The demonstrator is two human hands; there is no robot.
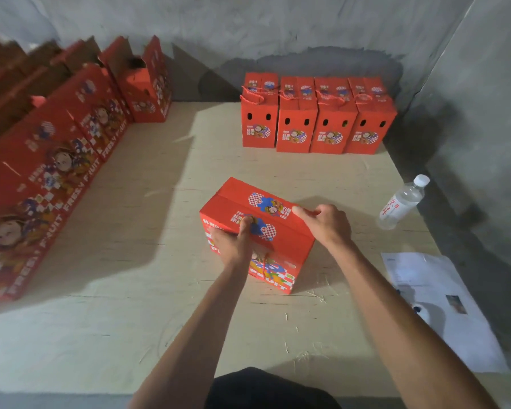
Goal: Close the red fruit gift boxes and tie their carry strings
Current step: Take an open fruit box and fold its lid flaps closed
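Red gift box (260,228) mid-table, top flaps down. Left hand (233,240) pinching carry string (264,262) at near face; right hand (325,222) gripping far top corner. Best to keep flaps pressed flat, draw string taut before knotting

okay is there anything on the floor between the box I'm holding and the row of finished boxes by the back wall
Nothing visible: bare floor lies between the box in your hands and the finished row. The water bottle lies off to the right.
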